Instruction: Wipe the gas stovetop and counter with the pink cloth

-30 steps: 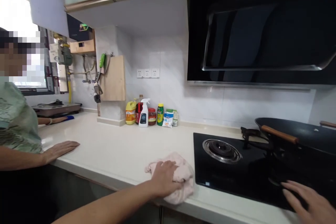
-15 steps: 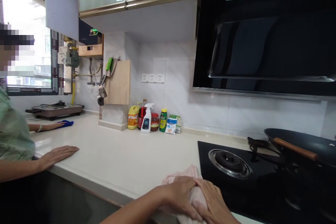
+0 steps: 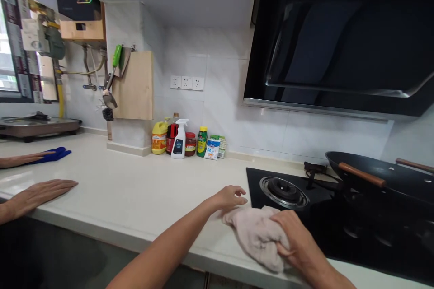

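Note:
A crumpled pale pink cloth (image 3: 259, 235) lies over the front counter edge and the near left corner of the black gas stove (image 3: 325, 216). My right hand (image 3: 294, 239) grips the right side of this cloth, thumb and fingers pressed into its folds. Just beyond the cloth's left part, my left hand (image 3: 231, 197) is raised with its fingers loosely curved and apart, holding nothing that I can see. Its palm side is partly hidden.
Another person's hand (image 3: 42, 192) rests flat on the counter (image 3: 129, 198) at left; their other hand presses a blue cloth (image 3: 52, 154). A spray bottle (image 3: 179, 141) stands among several containers by the wall. A wok (image 3: 379, 171) sits on the stove under the range hood (image 3: 335, 45).
My left hand has come off the cloth and moved up and left. The cloth, bunched between both hands before, is now spread wider under my right hand. The view has shifted right and down.

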{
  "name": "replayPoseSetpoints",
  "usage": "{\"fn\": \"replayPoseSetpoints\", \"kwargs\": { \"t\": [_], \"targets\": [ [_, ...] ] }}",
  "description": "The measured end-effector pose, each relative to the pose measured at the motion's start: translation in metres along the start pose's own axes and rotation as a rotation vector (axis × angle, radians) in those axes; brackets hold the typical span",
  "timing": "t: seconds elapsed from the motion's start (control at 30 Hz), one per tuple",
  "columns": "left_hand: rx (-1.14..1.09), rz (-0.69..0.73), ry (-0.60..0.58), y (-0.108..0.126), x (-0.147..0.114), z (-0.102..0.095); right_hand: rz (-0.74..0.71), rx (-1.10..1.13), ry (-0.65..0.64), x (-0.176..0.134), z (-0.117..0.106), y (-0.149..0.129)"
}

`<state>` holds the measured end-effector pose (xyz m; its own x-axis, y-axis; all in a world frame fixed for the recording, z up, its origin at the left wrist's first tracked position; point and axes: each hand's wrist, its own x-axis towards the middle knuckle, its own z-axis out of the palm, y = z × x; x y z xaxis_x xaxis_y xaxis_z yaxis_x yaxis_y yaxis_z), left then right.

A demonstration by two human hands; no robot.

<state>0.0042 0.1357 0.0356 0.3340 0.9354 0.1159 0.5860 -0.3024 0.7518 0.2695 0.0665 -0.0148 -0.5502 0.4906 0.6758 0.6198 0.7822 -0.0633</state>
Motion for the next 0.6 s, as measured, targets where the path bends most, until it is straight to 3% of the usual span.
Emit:
{"fn": "replayPoseSetpoints", "kwargs": {
  "t": [0.17,0.27,0.4,0.6],
  "targets": [
    [0.086,0.076,0.051,-0.007,0.010,0.023,0.342,-0.337,-0.163,-0.031,-0.031,0.049],
    [0.154,0.149,0.080,-0.012,0.005,0.031,0.372,-0.307,-0.298,-0.036,-0.037,0.057],
    [0.196,0.223,0.097,-0.017,-0.002,0.033,0.298,-0.218,-0.359,-0.016,-0.019,0.039],
    [0.151,0.264,0.109,-0.023,0.005,0.037,0.275,-0.277,-0.326,0.019,0.023,0.025]
  ]
}}
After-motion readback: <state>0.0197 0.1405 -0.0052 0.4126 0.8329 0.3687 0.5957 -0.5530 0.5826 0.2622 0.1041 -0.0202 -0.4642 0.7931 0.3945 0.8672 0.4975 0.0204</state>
